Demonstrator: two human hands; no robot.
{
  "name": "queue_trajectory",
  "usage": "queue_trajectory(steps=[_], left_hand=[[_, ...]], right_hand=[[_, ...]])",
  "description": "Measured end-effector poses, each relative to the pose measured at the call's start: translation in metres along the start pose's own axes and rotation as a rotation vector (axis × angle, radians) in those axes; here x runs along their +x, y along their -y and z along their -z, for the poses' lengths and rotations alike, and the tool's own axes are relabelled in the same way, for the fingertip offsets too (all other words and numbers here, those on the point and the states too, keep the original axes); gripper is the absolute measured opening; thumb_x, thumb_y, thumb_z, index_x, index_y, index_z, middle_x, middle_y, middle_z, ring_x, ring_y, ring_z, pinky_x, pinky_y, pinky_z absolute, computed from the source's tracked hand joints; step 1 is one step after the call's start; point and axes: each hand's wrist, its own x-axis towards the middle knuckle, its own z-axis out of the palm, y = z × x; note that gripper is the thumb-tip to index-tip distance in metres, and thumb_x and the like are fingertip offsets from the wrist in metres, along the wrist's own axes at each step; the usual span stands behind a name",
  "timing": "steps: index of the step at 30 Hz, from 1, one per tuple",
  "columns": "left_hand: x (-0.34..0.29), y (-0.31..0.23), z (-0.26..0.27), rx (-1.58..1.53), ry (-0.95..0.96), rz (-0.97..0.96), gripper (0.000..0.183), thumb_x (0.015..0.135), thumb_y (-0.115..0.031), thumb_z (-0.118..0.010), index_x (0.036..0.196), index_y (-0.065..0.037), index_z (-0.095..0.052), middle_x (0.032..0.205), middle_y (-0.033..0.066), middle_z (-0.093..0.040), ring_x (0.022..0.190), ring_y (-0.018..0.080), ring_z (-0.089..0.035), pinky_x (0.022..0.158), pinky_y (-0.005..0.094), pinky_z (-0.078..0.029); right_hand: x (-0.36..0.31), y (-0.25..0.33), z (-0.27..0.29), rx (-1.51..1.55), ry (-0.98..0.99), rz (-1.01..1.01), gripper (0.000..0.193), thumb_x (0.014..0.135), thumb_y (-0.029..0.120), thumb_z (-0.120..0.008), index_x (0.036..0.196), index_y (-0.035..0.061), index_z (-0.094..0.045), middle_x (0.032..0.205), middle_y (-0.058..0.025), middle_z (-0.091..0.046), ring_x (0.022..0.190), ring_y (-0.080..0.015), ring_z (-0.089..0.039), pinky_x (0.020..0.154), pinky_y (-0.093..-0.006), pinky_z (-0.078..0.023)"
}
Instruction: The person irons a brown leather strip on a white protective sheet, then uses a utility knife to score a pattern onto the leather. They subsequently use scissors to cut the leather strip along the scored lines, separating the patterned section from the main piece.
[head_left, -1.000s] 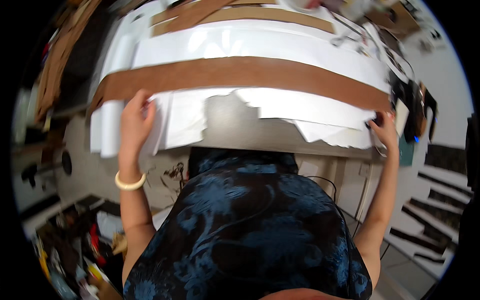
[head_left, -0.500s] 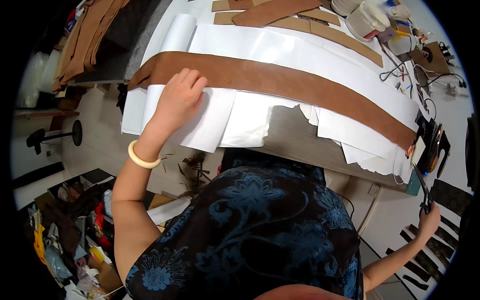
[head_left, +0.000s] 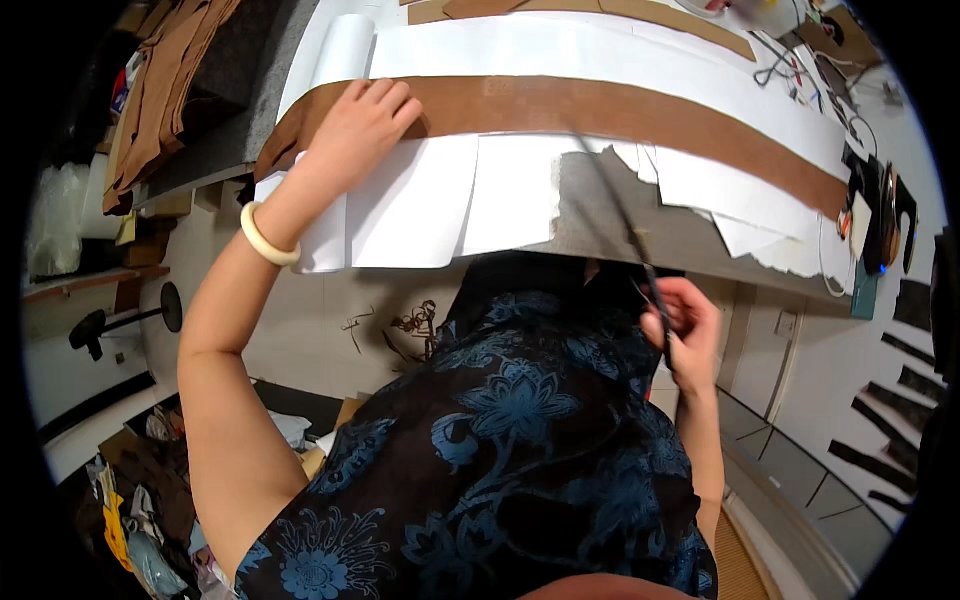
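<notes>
**Brown strip [head_left: 600, 105] under the left hand [head_left: 365, 125]**

The right hand [head_left: 688, 325] is on the near side of the brown strip, fingers closed around a long dark tool [head_left: 637, 240]. The tool is motion-blurred and points toward the strip's near edge; contact cannot be determined. Between the right hand and the strip is a bare grey part of the table [head_left: 610, 200], flanked by white sheets [head_left: 413, 205] with torn edges. The left hand lies palm down on the strip near its left end, fingers slightly bent; whether they pinch it cannot be determined. The strip runs lengthwise across the table. Beyond its left end is a white roll [head_left: 343, 50]; farther beyond its middle are tan strips [head_left: 665, 22].
</notes>
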Motion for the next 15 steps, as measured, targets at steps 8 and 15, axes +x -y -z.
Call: queue_trajectory(steps=[8, 15], left_hand=[[0.035, 0.031, 0.005, -0.111, -0.220, 0.069, 0.017, 0.086, -0.006, -0.067, 0.102, -0.006, -0.063, 0.099, 0.0064, -0.065, 0.101, 0.0251, -0.062, 0.095, 0.0373, -0.048], [0.061, 0.028, 0.012, -0.241, -0.322, -0.021, 0.006, 0.085, -0.005, -0.066, 0.090, -0.006, -0.063, 0.086, 0.0084, -0.067, 0.082, 0.0284, -0.066, 0.077, 0.0404, -0.053]], right_hand=[[0.006, -0.024, -0.097, 0.275, 0.069, -0.188, 0.031, 0.096, 0.026, -0.076, 0.110, -0.0017, -0.073, 0.070, 0.0059, -0.059, 0.054, -0.0014, -0.047, 0.047, -0.0197, -0.032], [0.012, -0.025, -0.140, 0.256, 0.035, -0.209, 0.032, 0.097, 0.031, -0.075, 0.099, -0.0005, -0.074, 0.064, 0.0069, -0.058, 0.049, -0.0002, -0.044, 0.044, -0.0203, -0.031]])
